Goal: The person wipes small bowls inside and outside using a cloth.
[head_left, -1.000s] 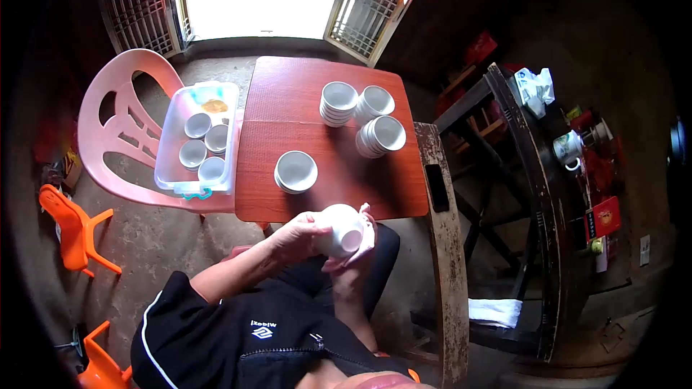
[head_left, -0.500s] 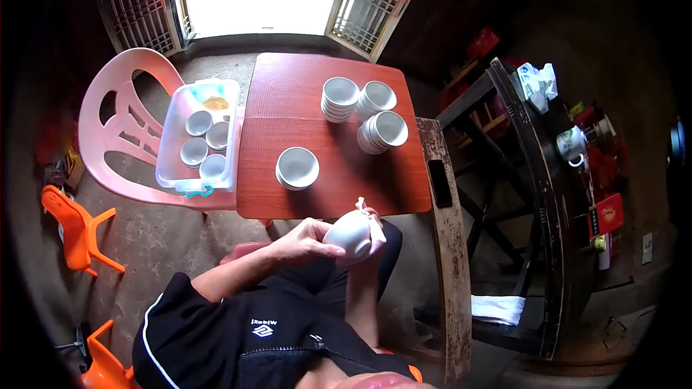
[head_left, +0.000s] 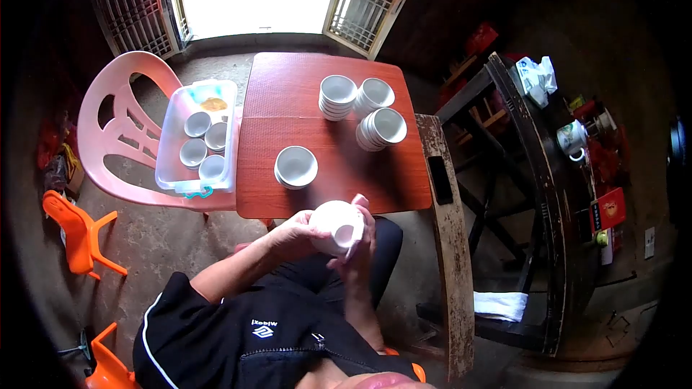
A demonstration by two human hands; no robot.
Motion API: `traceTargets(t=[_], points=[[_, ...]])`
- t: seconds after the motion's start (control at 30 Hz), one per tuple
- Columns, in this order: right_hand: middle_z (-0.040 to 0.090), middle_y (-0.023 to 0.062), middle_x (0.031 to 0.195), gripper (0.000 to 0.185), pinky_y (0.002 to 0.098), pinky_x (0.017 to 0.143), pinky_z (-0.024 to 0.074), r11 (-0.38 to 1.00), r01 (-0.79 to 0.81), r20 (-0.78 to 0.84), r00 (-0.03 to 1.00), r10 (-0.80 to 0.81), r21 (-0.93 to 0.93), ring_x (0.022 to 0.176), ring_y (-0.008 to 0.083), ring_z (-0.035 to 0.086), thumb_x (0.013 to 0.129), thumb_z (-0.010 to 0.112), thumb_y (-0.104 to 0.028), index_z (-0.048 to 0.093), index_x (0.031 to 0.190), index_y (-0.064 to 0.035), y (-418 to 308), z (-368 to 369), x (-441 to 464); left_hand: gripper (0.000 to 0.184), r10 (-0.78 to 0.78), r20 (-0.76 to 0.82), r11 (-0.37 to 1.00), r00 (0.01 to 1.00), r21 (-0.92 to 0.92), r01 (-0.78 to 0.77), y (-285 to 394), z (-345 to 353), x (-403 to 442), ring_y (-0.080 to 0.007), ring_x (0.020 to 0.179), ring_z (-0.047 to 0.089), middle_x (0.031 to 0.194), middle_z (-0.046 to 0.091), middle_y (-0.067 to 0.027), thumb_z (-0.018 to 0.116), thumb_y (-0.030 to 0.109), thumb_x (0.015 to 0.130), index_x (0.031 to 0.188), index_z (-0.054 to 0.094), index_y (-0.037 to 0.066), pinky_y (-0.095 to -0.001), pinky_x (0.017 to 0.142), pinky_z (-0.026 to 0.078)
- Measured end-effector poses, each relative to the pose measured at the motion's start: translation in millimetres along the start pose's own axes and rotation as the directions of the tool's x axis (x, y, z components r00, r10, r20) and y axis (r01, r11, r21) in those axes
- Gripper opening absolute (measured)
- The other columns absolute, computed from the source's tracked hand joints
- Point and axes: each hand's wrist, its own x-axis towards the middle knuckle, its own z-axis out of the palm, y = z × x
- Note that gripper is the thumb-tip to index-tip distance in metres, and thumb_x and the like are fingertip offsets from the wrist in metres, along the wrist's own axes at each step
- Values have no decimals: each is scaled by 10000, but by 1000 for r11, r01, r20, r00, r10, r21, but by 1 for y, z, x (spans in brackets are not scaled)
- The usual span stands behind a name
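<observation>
A white bowl [head_left: 333, 227] is between my hands, just off the table's near edge, tilted so its foot ring faces me and to the right. My left hand [head_left: 294, 236] grips its left side. My right hand [head_left: 360, 234] is closed around the right side, with something pale, perhaps a cloth, against the bowl; its edges are hard to make out. Just beyond my hands, a short stack of white bowls [head_left: 296, 167] stands on the red table [head_left: 288, 90]. Farther back are three taller bowl stacks, the left one [head_left: 337, 97], the back right one [head_left: 375, 94] and the front right one [head_left: 382, 130].
A clear plastic bin [head_left: 164, 148] with several bowls rests on a pink chair [head_left: 108, 151] left of the table. On the right, a worn wooden bench [head_left: 454, 281] carries a dark phone [head_left: 439, 180]. Orange small chairs [head_left: 76, 230] stand at left. A white towel [head_left: 499, 306] lies farther right.
The bowl has turned in my hands, its foot ring now facing more toward me, and has shifted slightly left and up. My right hand has moved around its right side.
</observation>
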Motion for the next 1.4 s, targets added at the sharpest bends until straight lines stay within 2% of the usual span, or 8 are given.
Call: traceTargets(t=[0.03, 0.13, 0.37, 0.47, 0.57, 0.83, 1.23, 1.4], points=[[548, 147, 1196, 363, 365, 943, 428, 859, 471, 385, 844, -373, -199, 1144, 258, 511, 911, 503, -286, 559, 1166, -35, 0, -20, 18, 424, -23, 36, 999, 999, 45, 21, 1, -1, -1, -201, 999, 604, 1071, 630, -91, 729, 92, 771, 1144, 565, -25, -350, 902, 482], [611, 108, 1020, 165, 365, 953, 416, 756, 486, 811, 576, 100, -438, 1037, 243, 565, 779, 638, -142, 668, 898, -32, -60, -11, 28, 431, -127, 43, 948, 991, 298, 109, -11, 9, -7, -149, 898, 625, 990, 648, -54, 769, 70, 715, 1097, 585, -10, -282, 827, 490], [606, 135, 1104, 148, 358, 933, 425, 965, -70, 560, 824, -86, 252, 1069, 242, 555, 817, 598, -125, 654, 916, -31, -9, -30, 37, 347, -27, -26, 908, 999, 417, 35, -8, 12, -12, -95, 842, 603, 934, 654, -15, 782, 101, 723, 1020, 637, -3, -236, 783, 468], [551, 164, 1248, 332, 365, 984, 415, 913, 399, 122, 905, -407, 87, 1165, 252, 511, 838, 626, -291, 629, 1023, -16, 48, -31, 32, 417, 11, -31, 833, 999, 553, 8, -4, 8, -6, -100, 896, 593, 970, 650, -25, 794, 124, 717, 1070, 621, -13, -252, 826, 461], [587, 158, 1150, 233, 361, 954, 439, 983, -84, 133, 989, 62, 164, 1093, 266, 560, 880, 552, -184, 636, 995, 1, 11, -22, 32, 440, -56, -67, 907, 996, 413, 79, 3, 7, -4, -110, 919, 602, 1008, 646, -45, 782, 181, 749, 1089, 601, -33, -271, 848, 480], [582, 166, 1148, 229, 454, 1045, 336, 442, 890, 565, 424, -707, -115, 1209, 340, 468, 898, 445, -166, 603, 1006, -42, -15, -6, 47, 653, 82, 26, 964, 996, -254, -72, 4, 26, 5, -250, 1094, 569, 1223, 550, -132, 702, 138, 754, 1310, 402, -30, -414, 955, 470], [626, 117, 1011, 207, 373, 829, 475, 729, 530, 753, 658, -31, -433, 923, 265, 603, 787, 596, -211, 680, 906, -64, -51, -15, 32, 701, 25, -9, 877, 1000, 480, -17, -7, 11, 1, -179, 1057, 573, 1188, 559, -88, 784, 109, 629, 1246, 466, 13, -313, 905, 471], [577, 143, 1211, 299, 354, 967, 425, 905, 96, 313, 919, -241, 415, 1123, 228, 544, 873, 554, -228, 624, 1048, 4, 35, -26, 48, 398, 120, -142, 943, 982, 325, -68, -12, 20, 0, -157, 817, 635, 923, 659, -72, 759, 60, 649, 1003, 620, -59, -283, 757, 504]])
